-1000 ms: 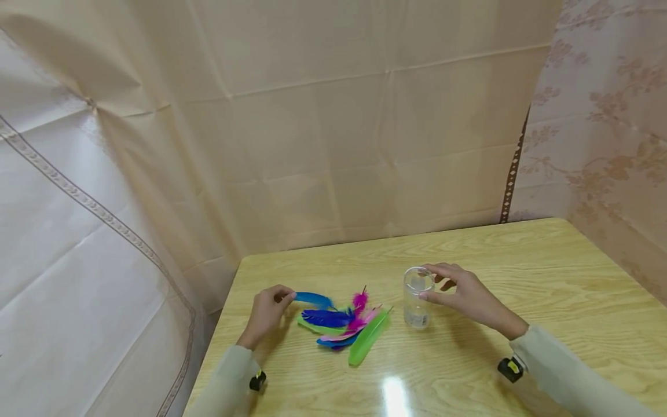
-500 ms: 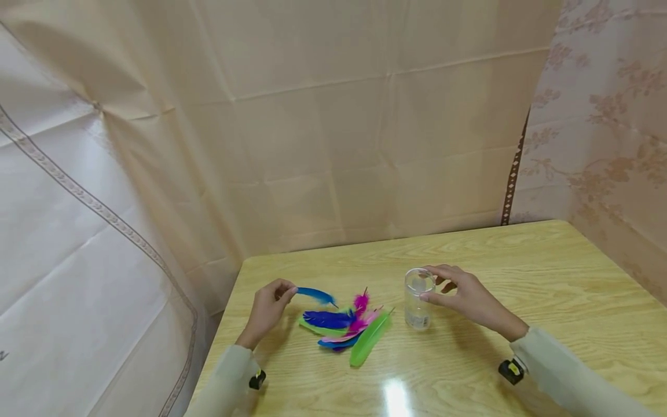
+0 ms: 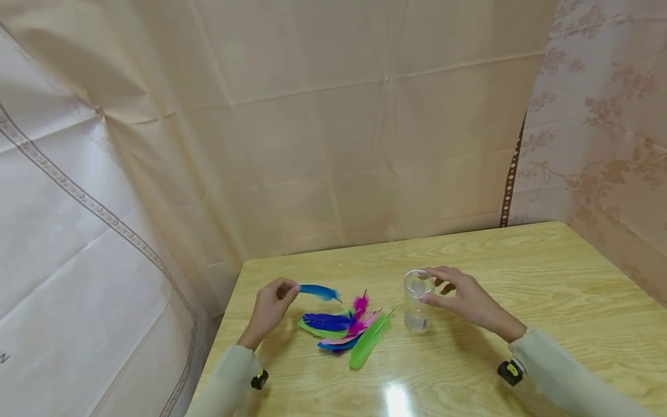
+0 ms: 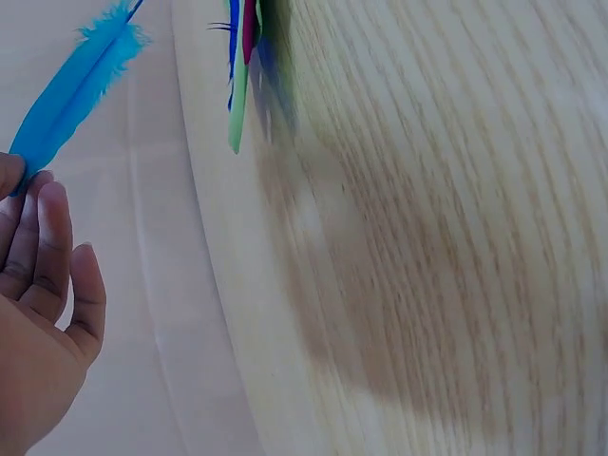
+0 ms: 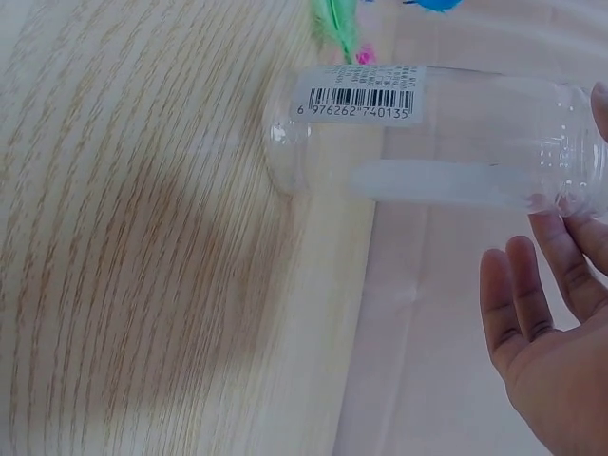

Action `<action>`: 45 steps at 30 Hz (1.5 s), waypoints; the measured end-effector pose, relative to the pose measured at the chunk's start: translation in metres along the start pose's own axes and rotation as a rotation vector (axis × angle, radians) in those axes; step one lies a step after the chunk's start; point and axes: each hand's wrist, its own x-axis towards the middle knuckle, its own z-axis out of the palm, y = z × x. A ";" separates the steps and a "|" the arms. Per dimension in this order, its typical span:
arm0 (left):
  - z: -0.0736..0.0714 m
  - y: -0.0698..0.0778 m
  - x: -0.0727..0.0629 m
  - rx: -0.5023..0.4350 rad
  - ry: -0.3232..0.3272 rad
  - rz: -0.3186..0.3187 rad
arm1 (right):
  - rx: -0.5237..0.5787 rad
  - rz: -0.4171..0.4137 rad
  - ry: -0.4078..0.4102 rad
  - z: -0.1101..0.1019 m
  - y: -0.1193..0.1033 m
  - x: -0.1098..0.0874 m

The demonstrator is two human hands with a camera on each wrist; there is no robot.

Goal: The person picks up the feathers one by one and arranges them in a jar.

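Lifted a little higher and nearer the clear jar (image 3: 414, 315) than a second ago, a blue feather (image 3: 316, 291) hangs clear of the colorful pile of feathers (image 3: 328, 322) on a wood-grain tabletop (image 3: 521, 272). A person's left hand (image 3: 270, 310) pinches it by the vane's tip between thumb and fingers, its dark quill pointing right and slightly down. Across from it, the right hand (image 3: 464, 298) grips the upright jar at its rim, thumb on the near side, with some fingers loose. A barcode label (image 5: 359, 95) shows near the jar's base. Between pile and jar, a green feather (image 3: 368, 341) lies slantwise, its quill just beside the jar.

Judging by the poses, the step in hand is picking out one feather while steadying the jar. The next move appears to call for carrying the quill across above the rim, lining it up with the mouth without brushing the pile.
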 end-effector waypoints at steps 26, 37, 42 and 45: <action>-0.003 0.036 0.008 -0.012 -0.046 0.021 | -0.043 -0.041 0.013 -0.002 0.005 0.002; 0.000 0.055 0.016 -0.031 -0.059 0.057 | -0.070 -0.082 0.017 -0.004 0.005 0.005; 0.002 0.062 0.019 -0.054 -0.066 0.106 | -0.070 -0.083 0.018 -0.003 0.007 0.006; 0.003 0.066 0.021 -0.057 -0.064 0.124 | -0.075 -0.082 0.021 -0.003 0.008 0.006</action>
